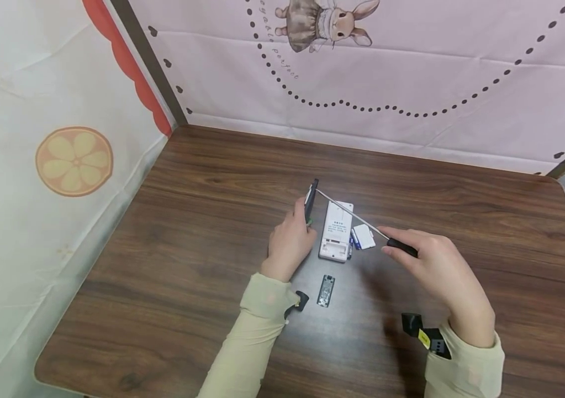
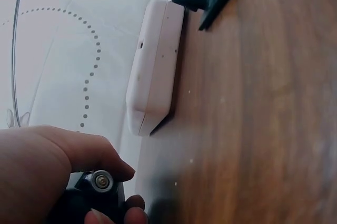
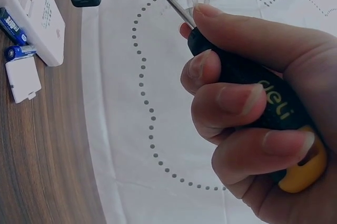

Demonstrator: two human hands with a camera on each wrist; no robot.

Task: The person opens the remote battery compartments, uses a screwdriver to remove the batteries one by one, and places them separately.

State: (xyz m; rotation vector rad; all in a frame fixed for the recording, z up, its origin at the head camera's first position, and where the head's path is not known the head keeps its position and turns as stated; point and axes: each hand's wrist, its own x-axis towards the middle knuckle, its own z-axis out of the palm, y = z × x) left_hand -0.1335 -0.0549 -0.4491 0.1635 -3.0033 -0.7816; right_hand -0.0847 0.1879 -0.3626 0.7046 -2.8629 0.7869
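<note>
My left hand (image 1: 289, 237) grips a slim black device (image 1: 311, 202), held up left of a white handheld unit; in the left wrist view a round metal fitting (image 2: 102, 181) shows on it between thumb and fingers. My right hand (image 1: 428, 257) is wrapped around the black and yellow handle of a screwdriver (image 3: 279, 108). Its long shaft (image 1: 349, 211) slants across above the white unit, and the tip meets the black device's upper end in the head view. The white unit (image 1: 338, 218) lies with its battery compartment uncovered. A small dark rectangular plate (image 1: 326, 291) lies nearer me.
To the right of the white unit are a white battery cover (image 1: 365, 236) and blue batteries (image 3: 21, 51). The wooden table (image 1: 202, 232) meets a pink patterned cloth (image 1: 411, 72) at the back and a white cloth (image 1: 9, 182) at the left.
</note>
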